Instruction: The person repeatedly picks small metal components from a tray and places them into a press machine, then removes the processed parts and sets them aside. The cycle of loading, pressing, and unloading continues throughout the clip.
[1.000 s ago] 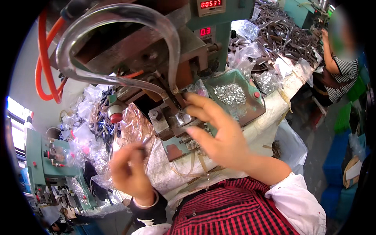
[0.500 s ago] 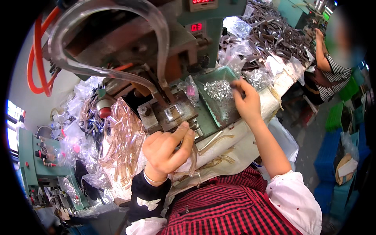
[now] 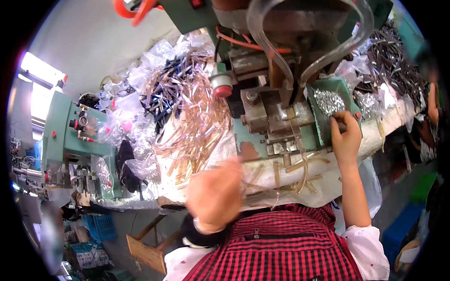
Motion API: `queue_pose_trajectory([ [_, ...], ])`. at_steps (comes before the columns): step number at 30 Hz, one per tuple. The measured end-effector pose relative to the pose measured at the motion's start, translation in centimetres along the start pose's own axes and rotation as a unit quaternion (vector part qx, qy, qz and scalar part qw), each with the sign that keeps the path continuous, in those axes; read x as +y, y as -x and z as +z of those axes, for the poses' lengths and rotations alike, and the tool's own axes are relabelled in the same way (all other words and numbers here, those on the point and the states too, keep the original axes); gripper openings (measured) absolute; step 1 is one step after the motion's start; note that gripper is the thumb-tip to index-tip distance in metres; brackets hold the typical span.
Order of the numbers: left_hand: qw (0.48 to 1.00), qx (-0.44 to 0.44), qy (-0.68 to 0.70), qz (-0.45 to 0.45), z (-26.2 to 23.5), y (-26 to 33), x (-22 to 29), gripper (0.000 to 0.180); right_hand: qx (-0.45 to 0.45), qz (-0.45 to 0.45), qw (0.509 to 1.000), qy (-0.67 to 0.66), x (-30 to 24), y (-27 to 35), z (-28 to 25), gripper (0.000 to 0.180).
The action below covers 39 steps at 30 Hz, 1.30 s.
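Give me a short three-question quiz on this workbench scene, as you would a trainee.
1. True or false: the right hand is at the green tray of small silver parts.
2. What lies heaped left of the machine? A) clear pinkish plastic strips B) wooden blocks C) paper sheets
3. Which hand looks motion-blurred, near the bench's front edge?

Key: 1 true. 2 A, the clear pinkish plastic strips. 3 the left hand.

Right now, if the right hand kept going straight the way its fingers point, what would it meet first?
The right hand points up into the green tray; it would probably meet the heap of small silvery metal parts first, though depth is hard to judge.
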State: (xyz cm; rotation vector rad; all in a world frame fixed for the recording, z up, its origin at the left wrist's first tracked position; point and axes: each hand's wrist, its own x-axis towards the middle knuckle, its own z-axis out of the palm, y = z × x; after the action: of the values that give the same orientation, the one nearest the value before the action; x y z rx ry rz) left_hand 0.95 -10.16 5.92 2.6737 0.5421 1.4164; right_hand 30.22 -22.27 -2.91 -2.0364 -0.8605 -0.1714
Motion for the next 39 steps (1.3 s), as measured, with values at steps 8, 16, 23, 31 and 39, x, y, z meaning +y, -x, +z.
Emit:
queue_pose_trajectory([
  [8,0.931,-0.245,-0.215,-0.165,2.4,2.7,-9.9,0.006,0.048,-0.069,0.989,-0.121,-2.7,-2.1,2.2,0.016],
  [16,0.904,-0.279,-0.123,-0.301,3.6,5.7,-12.6,0.009,0.094,0.045,0.991,-0.084,1.5,1.6,-2.9,0.017],
  [23,0.874,-0.300,0.081,-0.373,2.3,3.5,-14.8,0.010,0.003,-0.123,0.968,-0.218,-9.1,-1.8,-2.3,0.020],
  [31,0.834,-0.359,0.084,-0.411,3.0,6.0,-15.2,0.016,-0.031,0.041,0.890,-0.453,-11.7,-1.2,2.9,0.041],
  [39,0.826,-0.456,-0.017,-0.330,1.0,1.0,-14.1,0.016,-0.112,0.107,0.842,-0.516,-14.9,-0.7,0.3,0.052],
])
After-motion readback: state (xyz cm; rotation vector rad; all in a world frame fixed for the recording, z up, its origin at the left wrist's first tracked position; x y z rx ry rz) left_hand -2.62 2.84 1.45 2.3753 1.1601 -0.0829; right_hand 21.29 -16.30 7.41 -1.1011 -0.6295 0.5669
